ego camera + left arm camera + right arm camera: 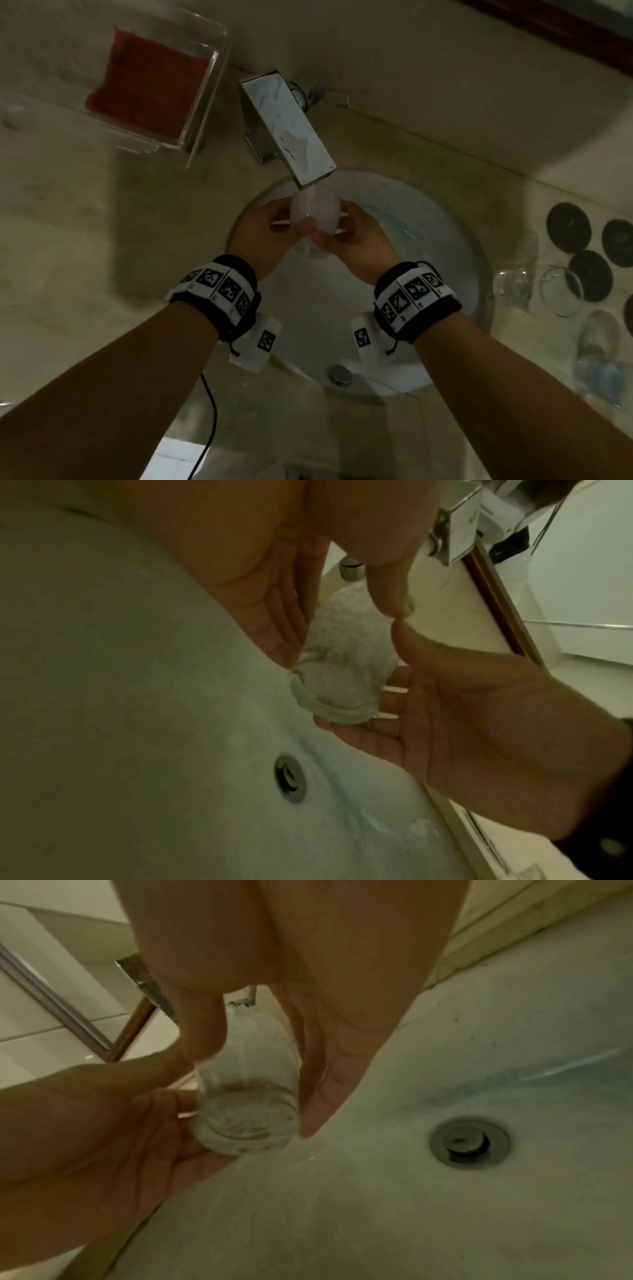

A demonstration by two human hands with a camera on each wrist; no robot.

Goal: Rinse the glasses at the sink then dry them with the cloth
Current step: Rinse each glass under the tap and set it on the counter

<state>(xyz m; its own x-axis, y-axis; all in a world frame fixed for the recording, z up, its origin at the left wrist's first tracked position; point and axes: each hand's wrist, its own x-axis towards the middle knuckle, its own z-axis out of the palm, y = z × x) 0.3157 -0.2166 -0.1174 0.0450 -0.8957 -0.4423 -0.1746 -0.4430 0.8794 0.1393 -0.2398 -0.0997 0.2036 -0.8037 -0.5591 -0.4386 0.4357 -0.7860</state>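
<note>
Head view puts the tumbler (315, 214) between both hands, under the running tap (291, 126) and above the basin (455, 246). The left hand (262, 233) curls its fingers (274, 610) against the glass wall; the right hand (356, 236) cups the base, its fingers (322, 1069) bent round the side and its thumb up against the left thumb. Both sets of fingers are clamped on the same glass.

The main risk, as I judge it, is slip: wet glass, water drumming into it, and a hold mostly by fingertips. A loosened finger could drop it onto the hard basin below the fingers, where it may chip. Water brimming over may also splash onto the bench (68, 240).

Counted left to right: one red cloth (147, 85) in one clear tray (219, 68), far left of the fingers; one tap; one tumbler in hand; right of the fingers at least three more glasses (513, 291), hard to count exactly, and at least four dark coasters (568, 228), with more perhaps cut off at the edge.
</note>
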